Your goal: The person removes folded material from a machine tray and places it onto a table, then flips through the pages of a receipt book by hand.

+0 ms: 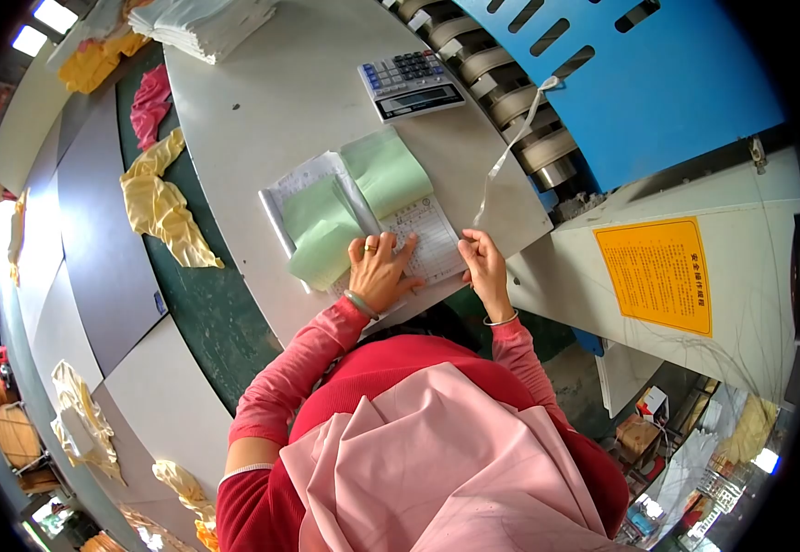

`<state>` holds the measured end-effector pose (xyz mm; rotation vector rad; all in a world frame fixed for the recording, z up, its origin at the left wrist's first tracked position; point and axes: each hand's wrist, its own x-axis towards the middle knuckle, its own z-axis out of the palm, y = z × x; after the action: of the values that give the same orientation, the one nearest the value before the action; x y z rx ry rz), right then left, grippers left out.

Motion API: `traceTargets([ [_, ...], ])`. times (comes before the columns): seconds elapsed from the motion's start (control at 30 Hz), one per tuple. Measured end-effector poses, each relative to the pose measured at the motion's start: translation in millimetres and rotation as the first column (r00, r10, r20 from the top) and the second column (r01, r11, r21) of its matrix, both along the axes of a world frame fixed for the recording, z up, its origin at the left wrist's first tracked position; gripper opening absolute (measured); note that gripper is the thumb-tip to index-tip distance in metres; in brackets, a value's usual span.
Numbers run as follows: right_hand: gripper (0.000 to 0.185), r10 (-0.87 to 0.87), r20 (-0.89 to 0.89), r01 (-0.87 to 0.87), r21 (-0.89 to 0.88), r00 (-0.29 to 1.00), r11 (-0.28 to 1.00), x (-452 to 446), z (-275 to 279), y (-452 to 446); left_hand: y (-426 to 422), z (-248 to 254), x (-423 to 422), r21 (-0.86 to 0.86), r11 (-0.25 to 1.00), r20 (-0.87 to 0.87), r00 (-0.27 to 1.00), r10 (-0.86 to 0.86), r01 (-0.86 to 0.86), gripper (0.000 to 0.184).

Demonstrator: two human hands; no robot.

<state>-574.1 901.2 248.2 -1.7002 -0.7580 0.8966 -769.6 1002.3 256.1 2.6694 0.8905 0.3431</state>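
Right by the desk's near edge, a paper book lies open

A paper book (363, 210) lies flat on the desk (253, 110), close to the near edge and left of the near right corner. Its pages look thin. Two pale green sheets lie on top: the left one (320, 213) bends up in a soft curl, and the right one (386, 170) lies flatter. A white page (434, 241) shows under them, with printed lines and boxes, but the print is too small to read.

The left hand (379, 269) rests on the white page with its fingers spread out. It has a shiny ring and a smooth, round, pale bangle. The right hand (485, 269) is at the page's right side, its fingers bent and close to the thumb. I cannot tell if it pinches the paper.

The desk is grey and smooth. Near its right edge sits a hard, boxy calculator (409, 85) with lots of little keys. A thick stack of white paper (199, 26) is at the far left. Beside the right edge are round, shiny rollers (501, 87) and a blue cover (644, 87) with long slots.
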Motion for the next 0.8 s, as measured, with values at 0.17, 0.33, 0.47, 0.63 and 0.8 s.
traceTargets([
  [0.17, 0.041, -0.002, 0.01, 0.002, 0.007, 1.0, 1.0, 1, -2, 0, 2, -4, 1, 0.042, 0.999, 0.052, 0.999, 0.006, -0.008, 0.055],
  [0.33, 0.041, -0.002, 0.029, 0.003, -0.015, 1.0, 1.0, 2, -6, -1, 12, -6, 6, 0.04, 0.997, 0.168, 0.984, 0.062, -0.07, 0.036],
  [0.47, 0.043, 0.014, 0.005, -0.014, -0.01, 1.0, 1.0, 3, -8, -2, 47, -4, 7, -0.036, 0.946, 0.314, 0.895, 0.317, -0.322, 0.029],
  [0.63, 0.044, 0.005, -0.013, -0.005, -0.015, 1.0, 1.0, 2, -10, -1, 58, 20, 6, 0.036, 0.871, 0.493, 0.767, 0.41, -0.489, 0.05],
  [0.8, 0.042, -0.01, 0.009, 0.01, -0.027, 1.0, 1.0, 1, -4, 0, 24, 10, -1, 0.114, 0.983, 0.229, 0.966, 0.118, -0.147, 0.068],
])
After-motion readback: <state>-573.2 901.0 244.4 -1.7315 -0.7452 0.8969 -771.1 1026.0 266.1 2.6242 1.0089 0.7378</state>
